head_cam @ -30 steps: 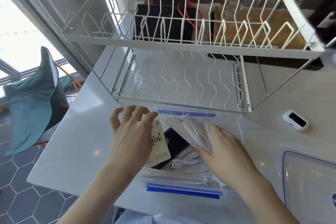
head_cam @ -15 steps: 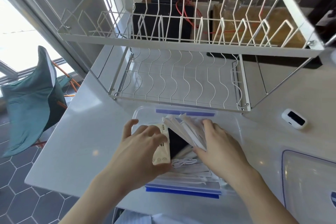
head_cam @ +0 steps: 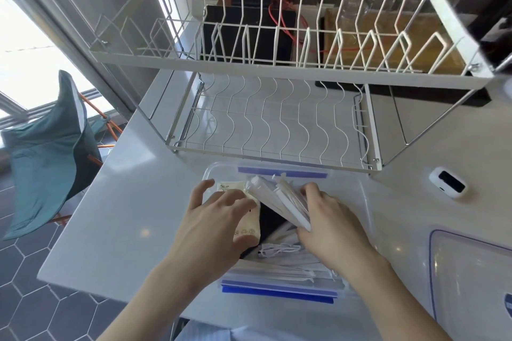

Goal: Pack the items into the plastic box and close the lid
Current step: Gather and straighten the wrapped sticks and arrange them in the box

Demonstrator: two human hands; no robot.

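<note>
A clear plastic box [head_cam: 357,188] with blue clips stands open on the white counter, right in front of me. My left hand [head_cam: 213,227] grips a flat cream packet [head_cam: 249,230] and holds it upright inside the box's left side. My right hand [head_cam: 329,221] holds a bundle of white wrapped packets [head_cam: 279,199] tilted against the box's middle. Beneath them lie a black item [head_cam: 270,225], a coiled white cable [head_cam: 279,248] and more white packets. The box's clear lid [head_cam: 471,279] lies flat at the right.
A white two-tier wire dish rack [head_cam: 277,116] stands just behind the box. A small white device with a black screen [head_cam: 448,182] lies to the right. A teal folding chair [head_cam: 47,155] stands on the tiled floor beyond the counter's left edge.
My left hand has turned the cream packet on edge and pushed it down into the box's left side. My right hand has slid forward along the white bundle, keeping it tilted.
</note>
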